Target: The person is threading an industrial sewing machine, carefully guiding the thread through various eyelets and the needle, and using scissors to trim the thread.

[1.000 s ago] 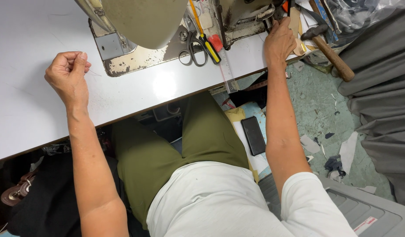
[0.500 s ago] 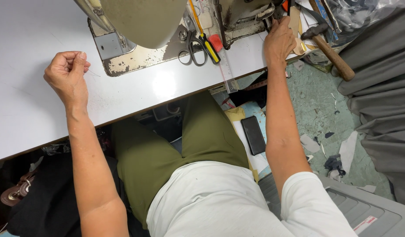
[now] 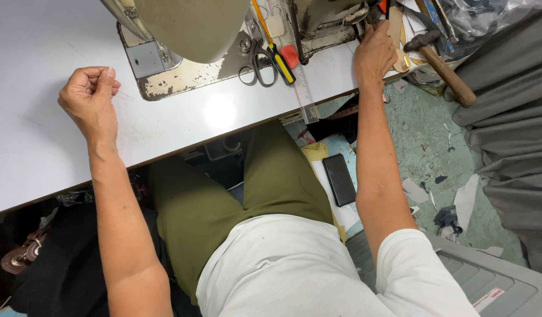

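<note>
My left hand (image 3: 89, 97) rests on the white tabletop (image 3: 42, 147), left of the sewing machine (image 3: 188, 29). Its fingers are curled, with thumb and forefinger pinched together; whether a thread is between them I cannot tell. My right hand (image 3: 373, 53) reaches to the right end of the machine at the table's edge. Its fingertips are against the metal parts there, and what they grip is hidden. Scissors (image 3: 256, 58), a yellow-and-black tool (image 3: 281, 61) and a clear ruler (image 3: 303, 94) lie between my hands on the machine bed.
A wooden-handled hammer (image 3: 441, 64) lies past my right hand. Grey cloth (image 3: 505, 117) hangs at the right. A dark phone (image 3: 339, 179) and paper scraps lie on the floor by my knee. A brown bag (image 3: 24, 255) sits under the table at the left.
</note>
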